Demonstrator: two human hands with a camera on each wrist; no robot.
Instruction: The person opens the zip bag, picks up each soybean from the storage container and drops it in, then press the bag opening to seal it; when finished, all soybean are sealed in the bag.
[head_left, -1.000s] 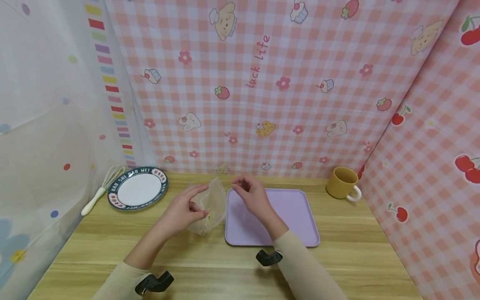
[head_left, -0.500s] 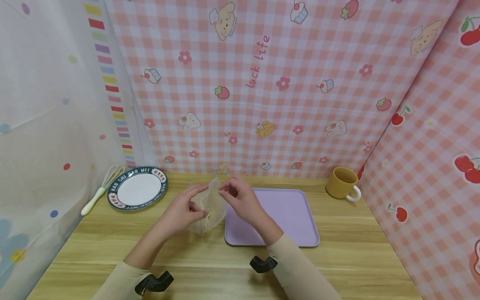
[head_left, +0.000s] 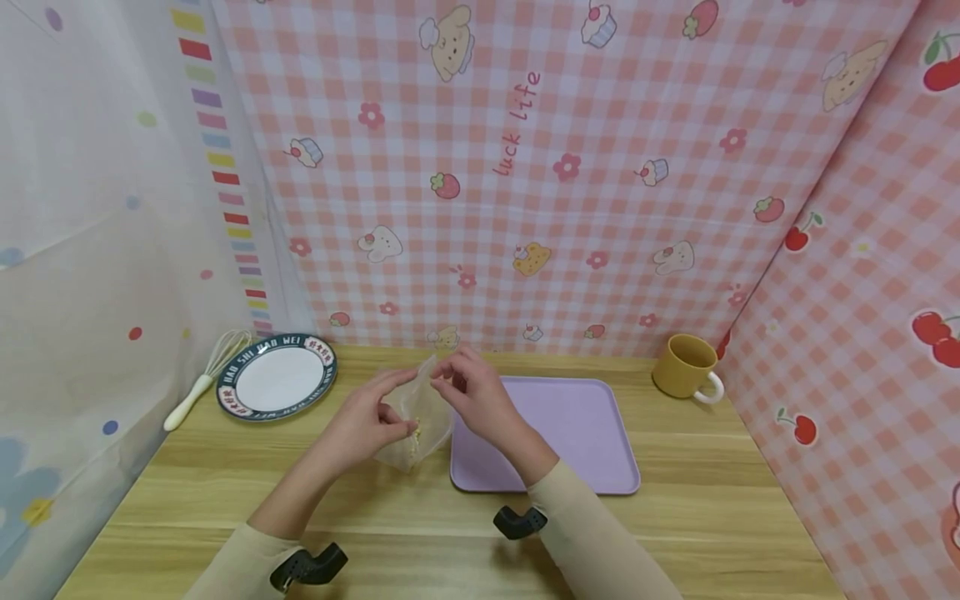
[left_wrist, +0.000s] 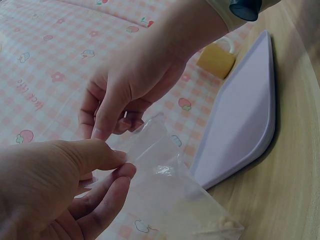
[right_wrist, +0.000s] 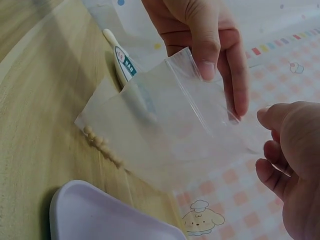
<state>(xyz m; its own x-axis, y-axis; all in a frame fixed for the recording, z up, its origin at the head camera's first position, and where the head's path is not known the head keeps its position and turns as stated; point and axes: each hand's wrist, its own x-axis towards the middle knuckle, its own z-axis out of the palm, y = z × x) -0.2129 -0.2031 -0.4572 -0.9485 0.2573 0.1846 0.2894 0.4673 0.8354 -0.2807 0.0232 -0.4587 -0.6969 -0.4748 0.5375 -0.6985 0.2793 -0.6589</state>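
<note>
A clear zip-lock bag (head_left: 429, 410) hangs tilted between the two hands above the wooden table. Small pale yellow beans (right_wrist: 100, 144) lie gathered along its lower edge. My left hand (head_left: 365, 421) holds the bag at its left side, thumb against the plastic, as the right wrist view shows. My right hand (head_left: 480, 396), fingers curled, has its thumb and fingertips at the far upper corner of the bag's mouth. That contact is partly covered by the left hand (left_wrist: 65, 185) in the left wrist view.
A lilac tray (head_left: 570, 433) lies just right of the bag, partly beneath my right forearm. On the left sit a dark-rimmed plate (head_left: 277, 379) and a whisk (head_left: 198, 387). A yellow mug (head_left: 684, 367) stands at the back right, by the checked cloth (head_left: 495, 208).
My right hand has moved left from above the tray to the bag's upper edge. My left hand and the bag have stayed nearly still.
</note>
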